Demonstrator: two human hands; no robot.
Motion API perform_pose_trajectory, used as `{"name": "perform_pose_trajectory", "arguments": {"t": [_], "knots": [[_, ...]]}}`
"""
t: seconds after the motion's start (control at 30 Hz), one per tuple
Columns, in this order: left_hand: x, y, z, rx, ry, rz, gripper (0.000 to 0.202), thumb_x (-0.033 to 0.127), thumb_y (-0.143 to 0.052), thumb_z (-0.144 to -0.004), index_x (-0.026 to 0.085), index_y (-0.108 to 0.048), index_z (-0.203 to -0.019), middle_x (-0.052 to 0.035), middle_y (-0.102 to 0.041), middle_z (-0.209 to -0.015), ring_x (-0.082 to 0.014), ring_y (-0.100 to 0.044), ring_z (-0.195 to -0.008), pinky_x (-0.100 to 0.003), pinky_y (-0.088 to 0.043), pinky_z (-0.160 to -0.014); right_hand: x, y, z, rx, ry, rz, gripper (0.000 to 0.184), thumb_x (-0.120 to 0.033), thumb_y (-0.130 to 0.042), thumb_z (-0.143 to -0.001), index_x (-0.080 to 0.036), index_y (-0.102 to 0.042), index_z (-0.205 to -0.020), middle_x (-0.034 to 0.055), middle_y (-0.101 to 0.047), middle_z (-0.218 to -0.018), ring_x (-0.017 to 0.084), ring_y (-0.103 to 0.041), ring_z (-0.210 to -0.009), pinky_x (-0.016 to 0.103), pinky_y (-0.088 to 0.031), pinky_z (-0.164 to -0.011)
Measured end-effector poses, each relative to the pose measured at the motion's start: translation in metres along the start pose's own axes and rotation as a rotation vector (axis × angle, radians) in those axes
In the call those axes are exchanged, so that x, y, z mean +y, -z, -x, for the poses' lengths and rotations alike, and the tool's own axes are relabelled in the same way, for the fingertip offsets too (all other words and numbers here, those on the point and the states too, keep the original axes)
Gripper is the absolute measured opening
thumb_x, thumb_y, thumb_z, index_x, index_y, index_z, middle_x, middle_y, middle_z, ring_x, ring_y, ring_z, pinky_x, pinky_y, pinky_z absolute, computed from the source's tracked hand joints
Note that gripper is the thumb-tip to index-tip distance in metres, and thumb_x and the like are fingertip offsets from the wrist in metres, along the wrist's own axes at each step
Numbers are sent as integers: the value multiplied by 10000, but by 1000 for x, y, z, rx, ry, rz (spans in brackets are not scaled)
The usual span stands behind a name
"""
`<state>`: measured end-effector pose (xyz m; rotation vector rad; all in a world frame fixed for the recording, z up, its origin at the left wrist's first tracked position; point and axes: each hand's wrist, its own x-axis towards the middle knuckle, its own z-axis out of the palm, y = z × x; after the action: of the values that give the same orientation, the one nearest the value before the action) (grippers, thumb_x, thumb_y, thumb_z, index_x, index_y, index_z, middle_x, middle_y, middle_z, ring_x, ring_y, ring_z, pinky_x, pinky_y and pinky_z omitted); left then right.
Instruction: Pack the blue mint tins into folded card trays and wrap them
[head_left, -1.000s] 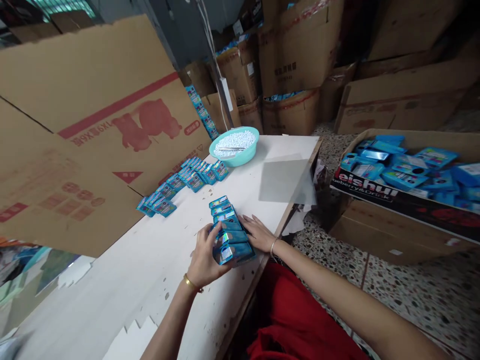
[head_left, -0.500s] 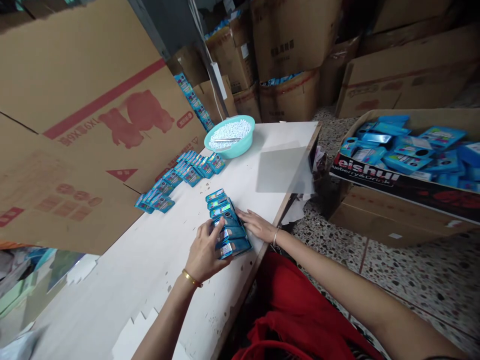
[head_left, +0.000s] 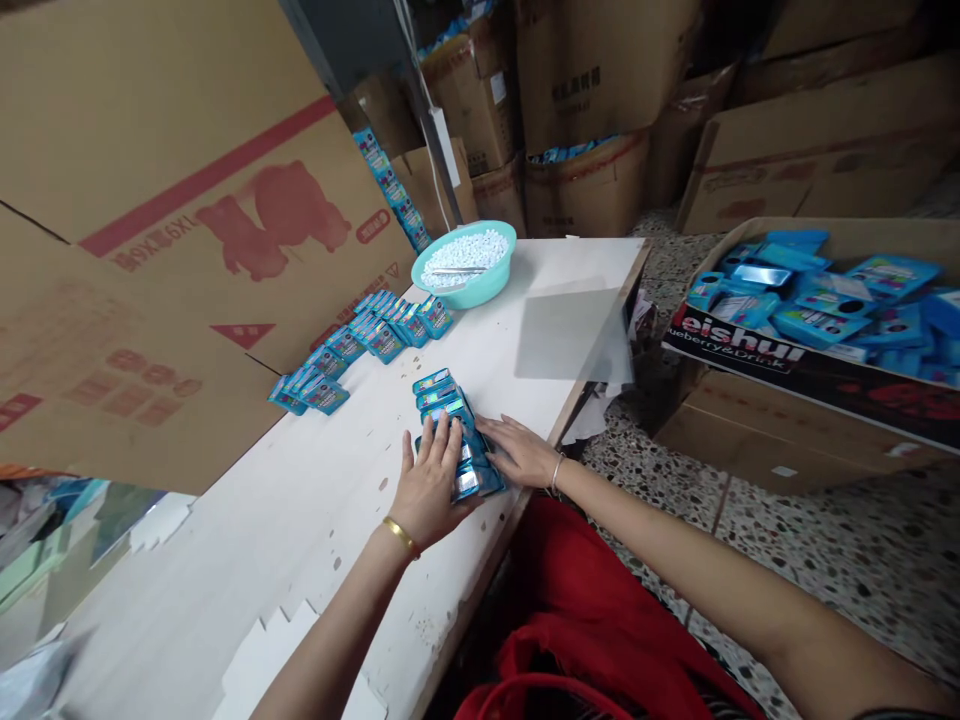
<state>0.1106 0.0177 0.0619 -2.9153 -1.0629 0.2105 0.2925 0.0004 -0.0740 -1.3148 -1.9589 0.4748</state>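
Several small blue boxes (head_left: pixel 437 393) stand side by side in a short row on the white table (head_left: pixel 360 500), close to its edge. My left hand (head_left: pixel 431 470) lies over the near left part of the row, fingers stretched out and touching the boxes; it covers some of them. Against the row's right side rests my right hand (head_left: pixel 525 452), flat with its fingers extended. Farther back, more blue boxes (head_left: pixel 385 340) lean against each other in a line. Beyond them sits a turquoise bowl (head_left: pixel 480 290) full of small white pellets, with metal tweezers (head_left: pixel 457 270) on top.
A large cardboard carton (head_left: pixel 187 300) walls off the table's left side. On the right, a carton (head_left: pixel 720 350) holds many blue boxes. A translucent sheet (head_left: pixel 559 335) lies by the table's right edge, and white card pieces (head_left: pixel 262 650) at the near left. Cartons (head_left: pixel 585 170) fill the back.
My left hand has gone from curled around the near boxes to lying over them with straightened fingers, slightly farther right. My right hand stays beside the row.
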Motion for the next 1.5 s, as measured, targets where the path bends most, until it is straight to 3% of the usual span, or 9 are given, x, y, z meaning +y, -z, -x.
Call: {"name": "perform_pose_trajectory", "arguments": {"t": [0.17, 0.27, 0.37, 0.53, 0.67, 0.9, 1.1, 1.3, 1.5], "knots": [[12, -4, -20, -136, 69, -5, 1001, 434, -655, -658, 75, -143, -1439, -225, -78, -1512, -379, -52, -1392, -574, -98, -1089, 1, 1, 2, -22, 15, -38, 625, -260, -441, -835, -126, -264, -1419, 150, -378, -1424, 222, -343, -1315, 517, -209, -1098], [13, -13, -21, -69, 68, 4, 1014, 447, -669, -639, 68, -167, -1434, -229, -75, -1510, -373, -35, -1394, -561, -101, -1094, -2, -1, 1, 20, 4, -109, 645, -249, -402, -862, -139, -164, -1451, 139, -352, -1442, 206, -344, -1317, 502, -226, -1100], [8, -20, -18, 39, 63, 0, 1035, 535, -658, -638, 84, -178, -1436, -227, -120, -1505, -377, -59, -1393, -599, -57, -1086, 2, 3, -8, 116, -27, -136, 523, -290, -352, -914, -139, -302, -1411, 129, -397, -1417, 182, -350, -1312, 426, -289, -1088], [9, -15, -3, 203, -47, 77, 1003, 641, -562, -707, 133, -126, -1455, -212, -168, -1498, -408, -60, -1381, -679, -92, -1041, 60, 55, -38, 196, -192, 214, 478, -374, -418, -904, -154, -461, -1326, 88, -383, -1433, 235, -214, -1373, 478, -164, -1119], [33, -3, 17, 264, -169, 235, 763, 466, -503, -844, 232, -119, -1460, -145, -249, -1491, -313, -207, -1377, -545, -272, -1071, 124, 101, -49, 43, -467, 417, 496, -445, -461, -882, -228, -463, -1328, 34, -322, -1464, 254, -140, -1392, 519, -80, -1117], [77, -22, -2, 43, -411, 681, 635, 457, -581, -794, 276, -390, -1372, -103, -538, -1311, -253, -516, -1196, -369, -438, -1003, 155, 99, -58, 142, -563, 271, 306, -306, -444, -903, -323, -611, -1158, -42, -437, -1390, 191, -260, -1359, 461, -110, -1123], [100, -36, -35, 55, 66, 1402, 431, 441, -580, -806, 226, -587, -1179, -116, -647, -1127, -240, -603, -1057, -368, -478, -945, 138, 106, -74, 277, -595, 142, 299, -303, -425, -896, -242, -704, -984, 25, -643, -1169, 209, -515, -1167, 375, -354, -1011], [109, -58, -120, 375, 709, 1896, 717, 484, -683, -697, 227, -396, -1301, -159, -480, -1314, -225, -571, -1096, -290, -510, -822, 68, 91, -55, 336, -508, -20, 493, -437, -282, -938, -159, -689, -916, 22, -706, -828, 172, -635, -756, 239, -481, -664], [102, -82, -152, 535, 631, 1942, 398, 516, -652, -660, 140, -573, -762, -85, -665, -825, -180, -648, -781, -273, -507, -710, 36, 80, -3, 228, -331, -107, 328, -264, -364, -917, -153, -597, -1119, 92, -679, -1003, 191, -615, -908, 293, -471, -818]]}}
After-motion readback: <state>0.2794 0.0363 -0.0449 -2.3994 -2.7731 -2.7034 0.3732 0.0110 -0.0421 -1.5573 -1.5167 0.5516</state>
